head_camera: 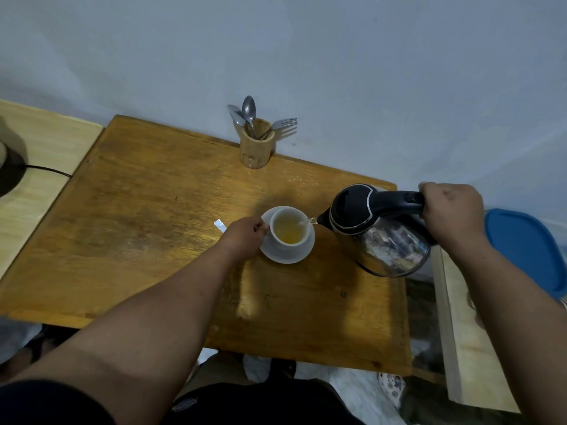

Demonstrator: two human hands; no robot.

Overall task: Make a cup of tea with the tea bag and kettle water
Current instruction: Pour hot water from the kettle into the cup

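A white cup [290, 228] stands on a white saucer [288, 254] on the wooden table [153, 225]. Yellowish liquid fills much of the cup. My left hand [245, 236] grips the cup at its left side. My right hand [449, 213] is closed on the black handle of a glass kettle [383, 231], which is tilted left with its spout over the cup's right rim. A thin stream of water runs from the spout into the cup. A small white tag [220, 225] lies on the table just left of my left hand. The tea bag itself is not visible.
A wooden holder [257, 148] with spoons and a fork stands at the table's far edge by the wall. A blue lid [527, 250] lies at the right. On a pale surface at the left sits a dark round base [10, 170] with a black cord.
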